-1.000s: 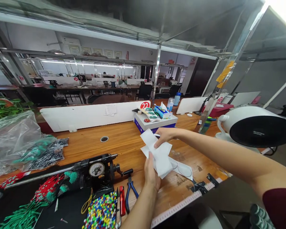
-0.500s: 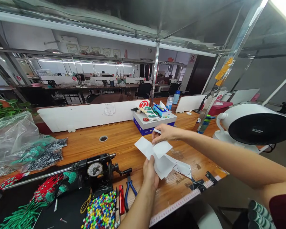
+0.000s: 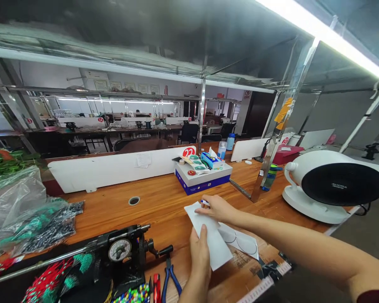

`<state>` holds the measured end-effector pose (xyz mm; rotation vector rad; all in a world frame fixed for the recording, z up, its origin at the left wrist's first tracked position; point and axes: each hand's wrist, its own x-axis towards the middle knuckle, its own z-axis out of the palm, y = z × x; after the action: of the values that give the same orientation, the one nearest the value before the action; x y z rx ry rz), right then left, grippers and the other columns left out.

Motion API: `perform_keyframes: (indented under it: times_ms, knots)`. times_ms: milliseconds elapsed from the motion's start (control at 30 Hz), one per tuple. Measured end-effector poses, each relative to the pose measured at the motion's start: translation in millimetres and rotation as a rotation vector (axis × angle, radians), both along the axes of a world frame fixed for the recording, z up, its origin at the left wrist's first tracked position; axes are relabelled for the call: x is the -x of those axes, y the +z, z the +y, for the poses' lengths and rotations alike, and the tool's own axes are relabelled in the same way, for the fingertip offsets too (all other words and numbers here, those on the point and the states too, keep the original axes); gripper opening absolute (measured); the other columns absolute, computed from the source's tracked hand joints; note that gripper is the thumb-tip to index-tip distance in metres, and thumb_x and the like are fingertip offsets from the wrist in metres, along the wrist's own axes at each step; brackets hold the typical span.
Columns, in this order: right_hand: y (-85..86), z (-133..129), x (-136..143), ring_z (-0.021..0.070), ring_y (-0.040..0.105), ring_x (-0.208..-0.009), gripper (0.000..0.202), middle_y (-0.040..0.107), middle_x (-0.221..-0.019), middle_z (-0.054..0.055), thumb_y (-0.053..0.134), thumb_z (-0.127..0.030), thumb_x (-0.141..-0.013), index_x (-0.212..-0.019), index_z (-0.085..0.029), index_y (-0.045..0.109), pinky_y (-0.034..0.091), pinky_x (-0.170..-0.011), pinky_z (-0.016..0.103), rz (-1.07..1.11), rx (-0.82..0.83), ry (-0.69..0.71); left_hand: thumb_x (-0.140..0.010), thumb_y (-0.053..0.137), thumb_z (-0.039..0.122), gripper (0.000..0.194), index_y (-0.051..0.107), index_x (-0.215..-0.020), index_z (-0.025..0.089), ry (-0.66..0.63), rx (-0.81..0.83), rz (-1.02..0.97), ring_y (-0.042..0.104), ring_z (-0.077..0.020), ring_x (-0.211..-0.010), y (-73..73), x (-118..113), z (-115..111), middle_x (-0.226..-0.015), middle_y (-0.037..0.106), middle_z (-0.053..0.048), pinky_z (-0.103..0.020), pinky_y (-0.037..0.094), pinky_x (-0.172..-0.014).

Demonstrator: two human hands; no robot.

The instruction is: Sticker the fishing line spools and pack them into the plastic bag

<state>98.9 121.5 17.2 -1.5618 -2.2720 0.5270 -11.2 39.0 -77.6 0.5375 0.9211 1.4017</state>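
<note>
A folded sheet of white paper [image 3: 214,240] is slanted over the wooden table in front of me. My left hand [image 3: 200,250] grips its near left edge, thumb on top. At the paper's upper end my right hand [image 3: 217,209] is closed, its fingers on the paper. A white pen [image 3: 205,203] with a blue end is tucked in those same right fingers. Behind the folded paper, to the right, lies another white sheet [image 3: 241,242] with dark curved lines, partly covered. Black clips [image 3: 271,269] sit by that sheet's near end.
Left of my hands stand blue-handled pliers [image 3: 170,280], a red-handled tool [image 3: 157,288], colourful beads [image 3: 134,294] and a black crank machine with a dial [image 3: 120,250]. A blue-grey box [image 3: 205,182] is ahead. A white fan heater [image 3: 331,185] occupies the right side.
Paper pieces that stuck out at different angles now lie together as one long strip. My right hand has shifted down along with the view, which has tilted upward.
</note>
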Motion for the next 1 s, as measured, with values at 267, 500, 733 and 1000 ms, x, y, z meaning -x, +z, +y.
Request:
perform_keyframes:
  times_ms: [267,500,733,1000]
  knots:
    - [-22.3,5,-67,0.0151,0.058,-0.074,0.026,0.068,-0.081,0.003,0.060,-0.034,-0.094,-0.076,-0.016,0.057,0.028,-0.064,0.024,0.093,-0.079,-0.161,-0.083,0.069,0.032,0.053,0.053,-0.131,0.017,0.270,-0.400,0.514,0.069,-0.0216,-0.100,66.9,13,54,-0.119,0.069,-0.012,-0.029,0.053,-0.084]
    - [-29.0,14,-111,0.0199,0.065,-0.083,0.021,0.069,-0.088,0.006,0.053,-0.032,-0.098,-0.085,-0.017,0.062,0.028,-0.063,0.027,-0.134,-0.173,-0.269,-0.079,0.068,0.003,0.048,0.058,-0.125,0.013,0.324,-0.233,0.696,0.069,-0.0221,-0.104,162.4,19,220,-0.119,0.069,-0.015,-0.031,0.055,-0.089]
    - [44.6,108,-32,0.0245,0.066,-0.100,0.034,0.060,-0.122,0.012,0.055,-0.043,-0.097,-0.121,-0.018,0.060,0.047,-0.074,0.030,-0.192,-0.381,-0.207,-0.089,0.066,0.014,0.035,0.059,-0.123,0.010,0.391,-0.095,0.711,0.071,-0.0184,-0.089,187.7,45,294,-0.110,0.069,-0.012,-0.033,0.060,-0.078]
    - [54.3,187,48,0.0277,0.067,-0.106,0.048,0.057,-0.129,0.024,0.068,-0.015,-0.081,-0.128,-0.008,0.060,0.053,-0.084,0.033,-0.191,-0.230,-0.258,-0.086,0.068,0.009,0.039,0.060,-0.124,0.011,0.348,-0.119,0.798,0.070,-0.0166,-0.081,195.4,66,310,-0.104,0.071,-0.009,-0.034,0.059,-0.077]
